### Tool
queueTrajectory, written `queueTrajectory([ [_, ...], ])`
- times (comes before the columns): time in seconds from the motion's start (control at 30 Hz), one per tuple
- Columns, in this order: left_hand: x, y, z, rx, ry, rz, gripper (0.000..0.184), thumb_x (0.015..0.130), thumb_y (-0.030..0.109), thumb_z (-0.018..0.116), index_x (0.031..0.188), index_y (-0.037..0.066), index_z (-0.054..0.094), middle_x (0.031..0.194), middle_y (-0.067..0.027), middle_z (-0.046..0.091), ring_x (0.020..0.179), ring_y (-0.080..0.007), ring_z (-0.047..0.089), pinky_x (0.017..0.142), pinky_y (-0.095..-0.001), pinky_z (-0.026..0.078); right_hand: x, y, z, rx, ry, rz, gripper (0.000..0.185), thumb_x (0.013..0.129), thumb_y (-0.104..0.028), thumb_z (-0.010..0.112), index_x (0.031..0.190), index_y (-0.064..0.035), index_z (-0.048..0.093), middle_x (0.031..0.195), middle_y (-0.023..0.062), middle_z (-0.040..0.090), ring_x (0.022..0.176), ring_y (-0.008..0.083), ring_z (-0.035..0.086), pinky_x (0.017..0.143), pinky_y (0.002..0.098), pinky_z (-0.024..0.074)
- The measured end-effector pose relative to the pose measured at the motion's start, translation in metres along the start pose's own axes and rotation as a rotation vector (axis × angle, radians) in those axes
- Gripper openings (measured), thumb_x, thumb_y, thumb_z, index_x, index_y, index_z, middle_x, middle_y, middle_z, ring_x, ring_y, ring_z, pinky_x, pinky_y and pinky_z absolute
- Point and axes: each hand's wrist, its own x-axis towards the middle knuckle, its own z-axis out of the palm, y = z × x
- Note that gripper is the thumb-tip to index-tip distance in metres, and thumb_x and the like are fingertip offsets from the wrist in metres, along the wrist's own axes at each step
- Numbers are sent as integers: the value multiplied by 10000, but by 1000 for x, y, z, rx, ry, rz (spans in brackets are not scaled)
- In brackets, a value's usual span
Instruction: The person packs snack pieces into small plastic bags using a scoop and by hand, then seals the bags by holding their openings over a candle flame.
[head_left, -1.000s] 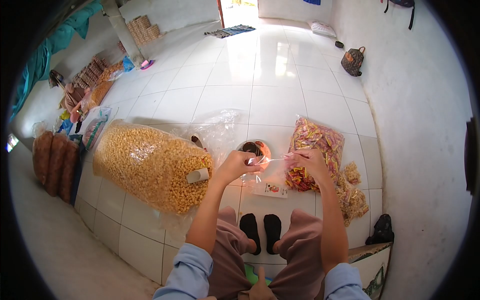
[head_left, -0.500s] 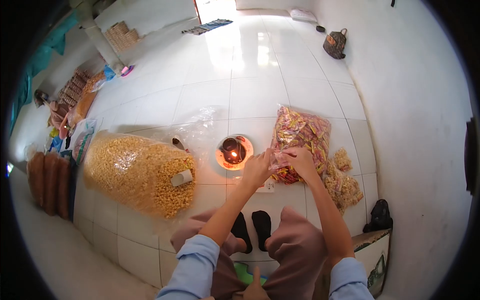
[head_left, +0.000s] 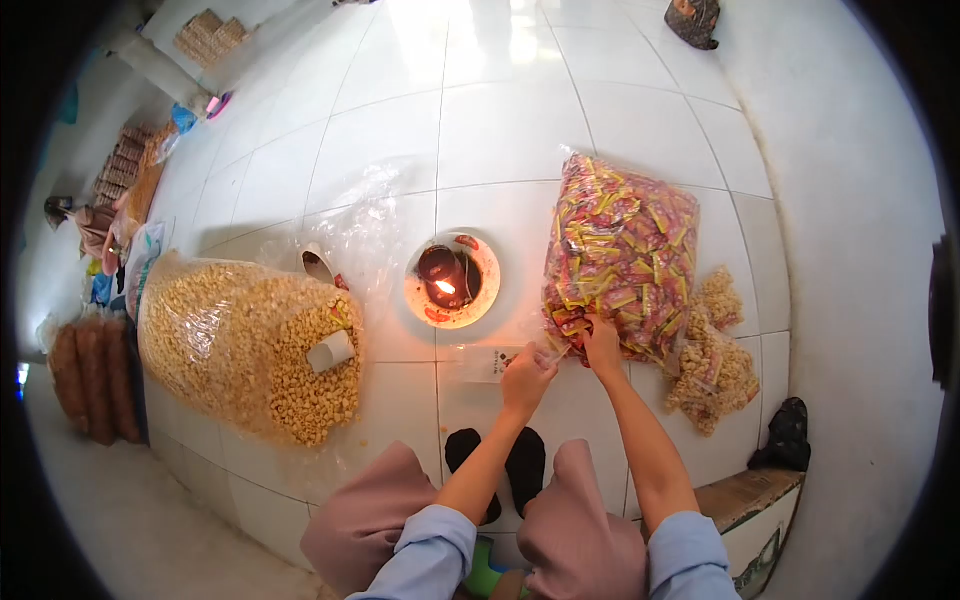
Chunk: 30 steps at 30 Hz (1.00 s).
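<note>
My left hand [head_left: 528,380] is closed, pinching a small clear plastic bag [head_left: 556,343]. Close by on its right, my right hand [head_left: 602,352] reaches to the near edge of a large clear bag of red and yellow sachets [head_left: 625,255]. Its fingers are drawn together among the sachets, and what they grip is hidden. Beside the left hand, flat on the floor, lie clear plastic bags with a printed label [head_left: 490,364]. Two or so filled bags of yellow snack pieces [head_left: 712,375] rest to the right of the sachets.
A small flame burns in a dark pot on a plate [head_left: 452,312] ahead of my left hand. Left of it lies a big open bag of yellow snacks [head_left: 230,340] with a white scoop [head_left: 331,351]. Another person [head_left: 100,225] sits far left. A wall [head_left: 860,250] runs along the right.
Both hands have come lower and nearer my feet. The right hand has left the small plastic bag for the sachets; the left still holds it. The view has tilted down.
</note>
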Motion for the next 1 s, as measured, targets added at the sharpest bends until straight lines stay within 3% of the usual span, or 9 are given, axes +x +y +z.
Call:
queueTrajectory([
  [0.13, 7, -8, 8, -8, -2, -22, 240, 652, 183, 696, 801, 84, 535, 644, -24, 593, 623, -186, 594, 562, -323, 463, 2, -7, 8, -198, -42, -34, 433, 702, -219, 654, 1092, -77, 530, 1112, 172, 441, 1052, 346, 440, 757, 396, 473],
  [0.2, 11, -11, 10, 14, 18, -8, 231, 671, 192, 703, 790, 64, 554, 619, -41, 583, 543, -141, 570, 527, -273, 459, -4, -16, 4, -290, -23, -56, 424, 699, -225, 659, 1079, -82, 536, 1092, 165, 446, 1025, 337, 453, 753, 390, 476],
  [0.47, 6, -10, -5, -59, 2, -58, 238, 653, 168, 691, 818, 86, 538, 636, -22, 590, 570, -177, 584, 559, -317, 465, -4, -28, 10, -394, 120, -223, 236, 743, -196, 634, 939, -66, 612, 967, 100, 453, 924, 253, 488, 695, 364, 471],
  [0.53, 5, -6, -12, -63, 18, -37, 240, 655, 170, 690, 819, 83, 538, 638, -26, 589, 567, -176, 581, 554, -321, 464, -7, -36, 2, -205, 176, -152, 139, 771, -164, 598, 834, -43, 628, 926, 90, 496, 828, 243, 515, 683, 360, 457],
  [0.63, 6, 8, -26, -96, 38, 24, 246, 664, 180, 687, 829, 80, 535, 655, -36, 591, 570, -182, 580, 542, -322, 460, -7, -45, -23, 127, 270, -60, 144, 786, -162, 589, 838, -33, 626, 812, 107, 508, 732, 253, 526, 632, 344, 450],
  [0.7, 7, 25, -38, -131, 75, 91, 260, 674, 187, 686, 840, 73, 521, 644, -41, 580, 560, -191, 573, 528, -317, 451, -14, -78, -65, 143, 375, -102, 156, 782, -151, 608, 871, -24, 617, 763, 97, 547, 663, 217, 546, 592, 306, 442],
  [0.8, 1, 72, -70, -199, 105, 138, 284, 678, 189, 686, 853, 61, 504, 635, -51, 556, 556, -202, 556, 515, -314, 438, -39, -137, -130, 652, 385, -59, 224, 757, -115, 647, 940, 3, 596, 832, 65, 611, 635, 90, 534, 572, 231, 423],
  [0.9, -10, 110, -106, -271, 176, 268, 294, 680, 169, 682, 862, 43, 488, 629, -67, 525, 553, -207, 531, 509, -317, 426, -65, -177, -179, 726, 239, -258, 227, 746, -92, 653, 940, 10, 596, 822, 56, 604, 617, 86, 513, 563, 221, 420],
  [1.0, -23, 137, -151, -285, 173, 382, 302, 676, 142, 684, 873, 33, 483, 631, -77, 501, 560, -210, 514, 513, -319, 422, -98, -218, -225, 498, 270, -429, 235, 724, -78, 666, 928, 15, 599, 805, 72, 589, 653, 113, 512, 591, 230, 420],
])
